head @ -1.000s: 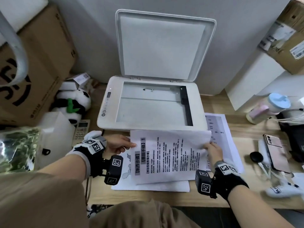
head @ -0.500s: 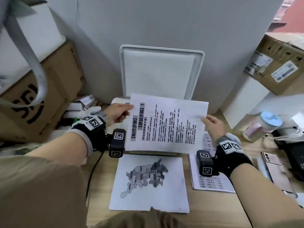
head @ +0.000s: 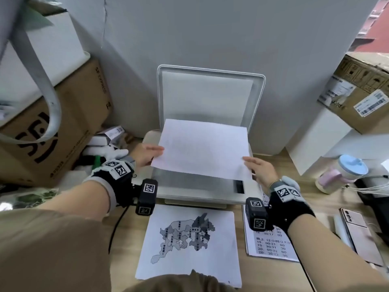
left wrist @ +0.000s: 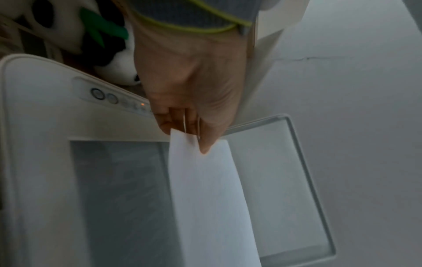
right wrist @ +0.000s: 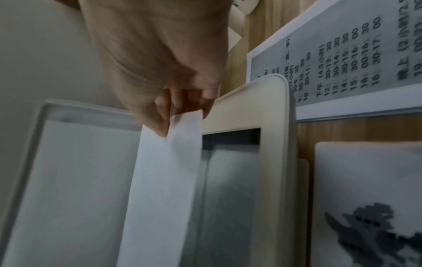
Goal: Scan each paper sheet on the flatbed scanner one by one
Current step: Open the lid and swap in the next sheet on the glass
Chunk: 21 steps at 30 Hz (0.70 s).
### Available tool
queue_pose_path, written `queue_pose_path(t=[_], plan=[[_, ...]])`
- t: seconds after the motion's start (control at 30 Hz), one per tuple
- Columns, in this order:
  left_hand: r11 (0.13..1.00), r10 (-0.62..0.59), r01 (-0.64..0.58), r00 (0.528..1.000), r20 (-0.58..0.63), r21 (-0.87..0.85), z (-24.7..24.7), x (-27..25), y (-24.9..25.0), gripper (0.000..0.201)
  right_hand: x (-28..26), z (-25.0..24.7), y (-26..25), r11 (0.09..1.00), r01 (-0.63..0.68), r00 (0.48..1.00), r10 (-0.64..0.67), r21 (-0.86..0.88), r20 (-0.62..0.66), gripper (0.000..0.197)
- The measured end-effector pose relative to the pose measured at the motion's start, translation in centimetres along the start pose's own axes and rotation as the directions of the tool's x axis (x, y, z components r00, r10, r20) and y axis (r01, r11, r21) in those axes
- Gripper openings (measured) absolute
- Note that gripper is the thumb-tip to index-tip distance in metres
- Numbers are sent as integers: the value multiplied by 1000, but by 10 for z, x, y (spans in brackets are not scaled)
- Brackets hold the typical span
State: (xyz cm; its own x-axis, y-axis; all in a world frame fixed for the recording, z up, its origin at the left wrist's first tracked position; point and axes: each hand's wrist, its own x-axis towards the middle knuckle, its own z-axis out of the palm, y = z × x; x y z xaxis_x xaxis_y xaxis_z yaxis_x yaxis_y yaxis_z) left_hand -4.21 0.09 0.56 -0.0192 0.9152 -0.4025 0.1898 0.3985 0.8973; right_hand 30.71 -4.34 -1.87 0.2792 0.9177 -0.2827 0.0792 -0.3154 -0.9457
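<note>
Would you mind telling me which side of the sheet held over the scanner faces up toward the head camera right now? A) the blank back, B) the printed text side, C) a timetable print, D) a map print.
A: the sheet, which the left hand and right hand pinch at its edges above the scanner, shows only a blank white back.

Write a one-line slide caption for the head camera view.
Both hands, left hand and right hand, hold a blank-side-up sheet above the open flatbed scanner.
</note>
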Motion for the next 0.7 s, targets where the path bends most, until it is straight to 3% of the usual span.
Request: queue_pose_path(t=[0.17,0.4,0.57,0.7], plan=[[952,-20,41,997,-73,302,8,9,-33,35,6,11,27,971,-53,999,50,-234,-19,34],[924,-5,75,983,-182,376,12,18,-49,31,15,18,42,922,-61,998,50,-383,-39,34],[895,-14,98,981,-191,436,13,22,-48,28,17,20,42,864,-52,998,27,-501,-56,33],[833,89,25,980,-178,553,15,27,-44,30,16,20,38,839,30,992,-92,-543,-87,31]])
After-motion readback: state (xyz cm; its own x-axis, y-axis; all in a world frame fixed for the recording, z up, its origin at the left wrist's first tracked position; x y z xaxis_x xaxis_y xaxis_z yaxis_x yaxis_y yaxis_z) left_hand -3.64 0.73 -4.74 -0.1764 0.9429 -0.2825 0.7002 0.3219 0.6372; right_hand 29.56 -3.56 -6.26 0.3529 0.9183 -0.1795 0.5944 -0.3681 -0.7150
